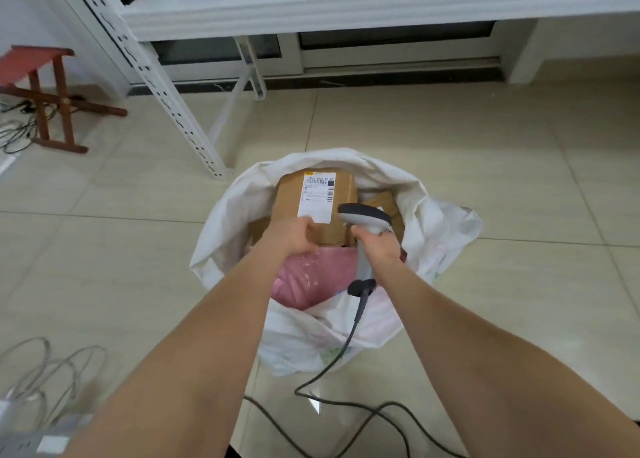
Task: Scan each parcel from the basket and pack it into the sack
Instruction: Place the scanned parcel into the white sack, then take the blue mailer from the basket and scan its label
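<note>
Label (316, 196) txt too blurry; scanner cable (350, 336) cut off at btm.

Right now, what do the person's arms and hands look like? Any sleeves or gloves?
Both arms are bare all the way down, with no sleeves showing. The left hand and the right hand wear no gloves. No watch or bracelet shows on either wrist.

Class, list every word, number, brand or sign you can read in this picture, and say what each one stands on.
Shipping label on the cardboard parcel: a bold code along the top, barcodes and small print, all too blurred to quote.
White sack: faint green print, unreadable.
Scanner: no text visible.
Pink parcel: no text visible.
</note>
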Demonstrator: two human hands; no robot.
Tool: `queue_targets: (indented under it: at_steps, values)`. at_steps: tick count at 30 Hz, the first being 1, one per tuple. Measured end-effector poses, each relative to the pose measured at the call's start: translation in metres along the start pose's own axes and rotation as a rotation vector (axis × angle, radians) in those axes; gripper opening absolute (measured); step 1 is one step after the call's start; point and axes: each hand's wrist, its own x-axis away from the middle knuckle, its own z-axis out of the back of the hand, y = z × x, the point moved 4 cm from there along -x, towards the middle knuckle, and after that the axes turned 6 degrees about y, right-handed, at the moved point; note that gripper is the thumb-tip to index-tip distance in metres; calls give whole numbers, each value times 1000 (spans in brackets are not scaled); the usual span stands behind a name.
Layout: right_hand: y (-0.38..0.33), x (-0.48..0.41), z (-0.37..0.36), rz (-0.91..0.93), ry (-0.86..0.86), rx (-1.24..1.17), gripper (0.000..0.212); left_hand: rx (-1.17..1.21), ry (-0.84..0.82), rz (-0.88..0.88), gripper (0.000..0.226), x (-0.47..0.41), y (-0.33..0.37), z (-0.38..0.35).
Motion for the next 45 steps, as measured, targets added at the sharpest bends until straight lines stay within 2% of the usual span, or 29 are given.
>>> queue_targets:
  at_steps: [3,5,7,9,11,13,15,17,22,28,32,37,41,45]
  values:
    - [15,-18,34,-78,80,96,64,-141,-262,-70,34,7,15,-34]
    - [23,-25,54,-106,153,153,72,-164,-288,-71,33,4,16,-39]
    - [22,-28,63,-72,206,174,78,-141,-195,-20,32,-3,17,-32]
    - [8,-27,66,56,264,283,77,-110,-23,94,31,-9,18,-19]
    - [-9,-25,65,171,287,368,72,-100,74,164,32,-13,20,-7]
    - [-18,-25,61,164,231,290,58,-75,88,187,36,-18,24,0]
    - [-18,-23,53,142,125,87,31,-61,70,172,41,-22,29,2]
    - [-18,-20,45,115,56,-47,20,-44,59,153,43,-25,34,5]
    - [-31,5,52,24,40,-96,23,-33,49,129,42,-9,53,36]
    - [-79,72,99,-192,6,-264,24,2,10,85,35,35,97,112]
    - [-122,123,141,-218,-32,-369,14,41,10,27,25,67,145,169]
    - [-169,193,217,-255,36,-410,11,56,-41,-78,30,113,226,239]
    - [-206,252,290,-251,129,-518,10,75,-62,-170,39,154,297,293]
    - [-236,312,367,-254,240,-618,12,47,-69,-301,39,199,375,339]
